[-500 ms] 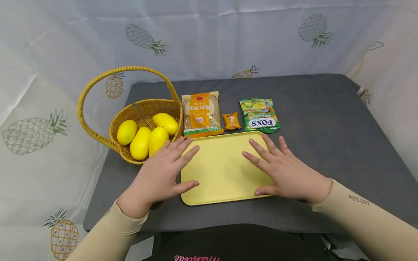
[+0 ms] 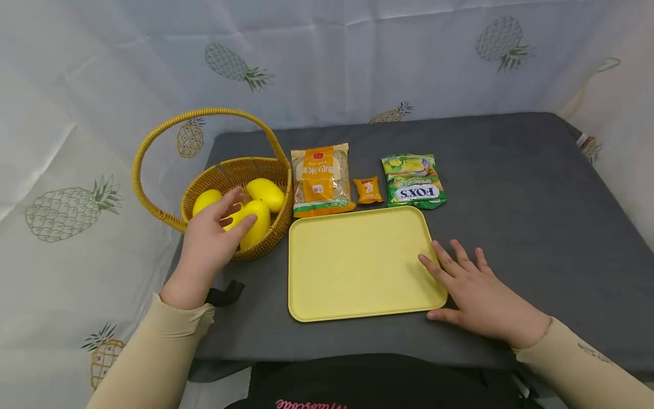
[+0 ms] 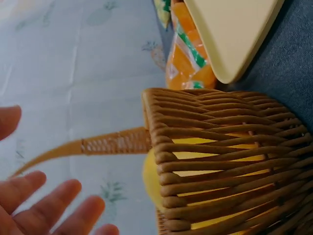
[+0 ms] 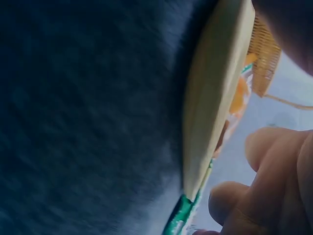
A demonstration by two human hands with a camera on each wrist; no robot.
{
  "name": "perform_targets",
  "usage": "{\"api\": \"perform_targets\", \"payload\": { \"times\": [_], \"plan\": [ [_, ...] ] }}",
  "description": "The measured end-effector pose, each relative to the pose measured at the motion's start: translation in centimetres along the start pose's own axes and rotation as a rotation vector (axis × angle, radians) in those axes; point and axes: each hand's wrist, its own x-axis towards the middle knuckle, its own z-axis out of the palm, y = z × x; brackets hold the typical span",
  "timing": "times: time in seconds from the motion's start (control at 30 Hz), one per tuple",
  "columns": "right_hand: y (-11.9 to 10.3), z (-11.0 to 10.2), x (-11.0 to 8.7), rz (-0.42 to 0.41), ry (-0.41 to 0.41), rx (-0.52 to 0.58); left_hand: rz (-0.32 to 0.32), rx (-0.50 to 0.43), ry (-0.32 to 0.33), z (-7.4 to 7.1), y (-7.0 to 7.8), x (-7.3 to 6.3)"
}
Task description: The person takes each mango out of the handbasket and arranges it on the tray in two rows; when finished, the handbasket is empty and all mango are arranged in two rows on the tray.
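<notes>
Left grip (image 2: 208,241) hovers above basket (image 2: 280,230) holding mangoes (image 2: 267,193).

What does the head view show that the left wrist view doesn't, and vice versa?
Head only: the right hand, both sleeves, and the FOX'S lettering on the green packet.
Left wrist only: yellow fruit visible through gaps in the side of the basket.
Both: the left hand, basket, fruit, tray and pineapple-print cloth.

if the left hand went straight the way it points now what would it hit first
Probably the rear right yellow fruit in the basket: the left hand points that way in the head view, though its height above the fruit is hard to judge.
</notes>
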Motion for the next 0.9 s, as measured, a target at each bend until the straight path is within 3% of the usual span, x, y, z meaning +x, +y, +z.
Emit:
{"api": "perform_targets", "payload": {
  "times": [0.13, 0.27, 0.4, 0.6, 0.9],
  "plan": [
    [0.3, 0.7, -0.1, 0.006, 0.000, 0.009, -0.167, -0.099, -0.086, -0.5, -1.1, 1.6],
    [0.5, 1.2, -0.1, 0.008, -0.001, 0.020, -0.262, -0.208, -0.149, -0.3, -2.0, 2.7],
    [0.6, 1.4, 0.1, 0.007, 0.005, 0.023, -0.319, -0.272, -0.190, 0.2, -2.6, 3.8],
    [0.4, 1.4, 0.2, 0.004, 0.006, 0.021, -0.322, -0.270, -0.266, 1.0, -3.3, 4.8],
    [0.4, 1.5, 0.3, -0.004, 0.004, 0.025, -0.228, -0.040, -0.372, 1.4, -3.6, 5.3]
  ]
}}
